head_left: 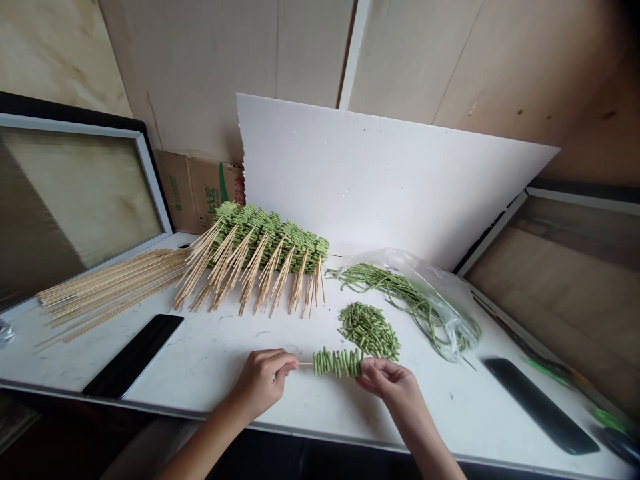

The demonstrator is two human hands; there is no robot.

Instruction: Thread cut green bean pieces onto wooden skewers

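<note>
My left hand [265, 383] pinches the bare end of a thin wooden skewer [305, 363]. Cut green bean pieces [337, 363] are threaded crosswise along the skewer, side by side, held level just above the white table. At the other end, the fingers of my right hand [387, 381] are closed on the last bean pieces; whether a loose piece is between them is hidden. Just beyond my right hand lies a heap of loose cut bean pieces [369, 329]. Farther back, finished bean skewers [273, 233] are stacked in rows, their bare sticks pointing toward me.
Bare skewers [115, 287] lie in a bundle at left, behind a black phone-like slab [135, 355]. Whole long beans [395, 287] spill from a clear plastic bag [453, 320]. A dark flat object [540, 405] lies at right. A white board [380, 180] and cardboard box [195, 190] stand behind.
</note>
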